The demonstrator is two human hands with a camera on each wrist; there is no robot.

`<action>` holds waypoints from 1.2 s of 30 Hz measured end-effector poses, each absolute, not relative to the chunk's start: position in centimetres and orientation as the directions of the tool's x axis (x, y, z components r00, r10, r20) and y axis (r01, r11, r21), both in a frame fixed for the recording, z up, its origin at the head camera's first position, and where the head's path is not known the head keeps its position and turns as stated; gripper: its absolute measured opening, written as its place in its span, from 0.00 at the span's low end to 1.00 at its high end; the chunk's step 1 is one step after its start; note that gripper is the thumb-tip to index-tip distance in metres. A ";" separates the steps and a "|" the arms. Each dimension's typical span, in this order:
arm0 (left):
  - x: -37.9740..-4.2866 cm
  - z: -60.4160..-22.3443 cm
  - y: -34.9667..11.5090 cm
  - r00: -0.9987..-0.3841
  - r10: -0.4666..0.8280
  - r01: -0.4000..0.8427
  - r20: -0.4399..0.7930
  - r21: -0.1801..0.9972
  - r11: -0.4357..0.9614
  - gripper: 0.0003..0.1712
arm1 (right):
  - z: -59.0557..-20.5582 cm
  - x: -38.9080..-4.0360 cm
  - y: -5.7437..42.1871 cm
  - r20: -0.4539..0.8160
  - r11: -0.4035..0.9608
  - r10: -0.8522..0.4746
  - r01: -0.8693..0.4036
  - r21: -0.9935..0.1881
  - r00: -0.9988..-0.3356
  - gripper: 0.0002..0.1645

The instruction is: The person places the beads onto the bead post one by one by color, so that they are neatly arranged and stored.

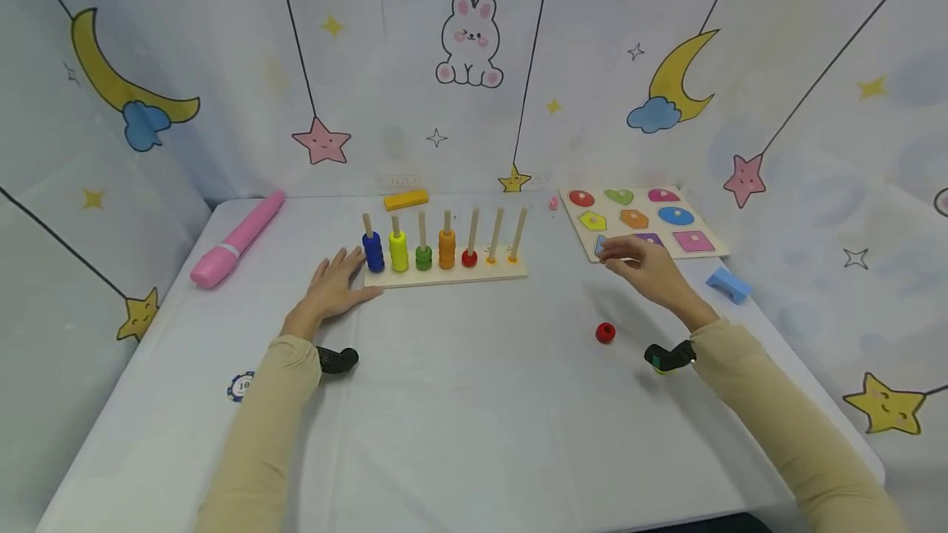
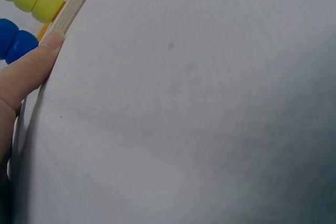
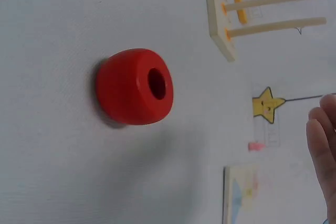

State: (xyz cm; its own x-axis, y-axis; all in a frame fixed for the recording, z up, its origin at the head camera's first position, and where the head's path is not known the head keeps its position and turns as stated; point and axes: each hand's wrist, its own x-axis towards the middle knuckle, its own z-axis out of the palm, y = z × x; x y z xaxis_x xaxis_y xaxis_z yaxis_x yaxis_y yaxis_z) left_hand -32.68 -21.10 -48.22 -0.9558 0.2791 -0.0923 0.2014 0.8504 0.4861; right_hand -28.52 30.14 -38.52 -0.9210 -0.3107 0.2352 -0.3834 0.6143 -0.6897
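A wooden peg stand (image 1: 444, 276) holds coloured beads on upright rods: blue, yellow, green, orange and one red, with two bare rods at its right. My left hand (image 1: 331, 290) is at the stand's left end, fingers spread, and its thumb (image 2: 39, 66) touches the base's front edge. One loose red bead (image 1: 605, 333) lies on the table; the right wrist view shows the hole of this red bead (image 3: 131, 87). Above and beyond it, my right hand (image 1: 652, 274) hovers in front of the shape board (image 1: 704, 238), with no object visible in its fingers.
A pink microphone-shaped toy (image 1: 237, 241) lies at the table's back left. Behind the stand is a yellow block (image 1: 406, 200), and a blue block (image 1: 729, 285) sits near the right edge. A round printed chip (image 1: 240, 387) lies beside the left sleeve. Patterned cloth (image 1: 415, 105) backs the table.
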 end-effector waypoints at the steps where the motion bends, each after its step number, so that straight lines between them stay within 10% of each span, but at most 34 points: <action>1: -32.7 -48.2 -21.1 -0.956 0.280 0.202 -0.092 0.488 0.849 0.51 | -38.5 -28.1 30.2 0.216 0.614 -0.314 -0.371 -0.697 -0.925 0.18; 11: -32.6 -48.4 -20.6 -0.950 0.293 0.206 -0.113 0.480 0.853 0.51 | -42.9 -26.4 33.8 0.026 0.637 -0.440 -0.333 -0.695 -0.897 0.20; 36: -33.2 -48.4 -21.0 -0.957 0.275 0.191 -0.097 0.503 0.843 0.52 | -44.9 -25.4 33.4 0.010 0.669 -0.542 -0.438 -0.600 -0.840 0.25</action>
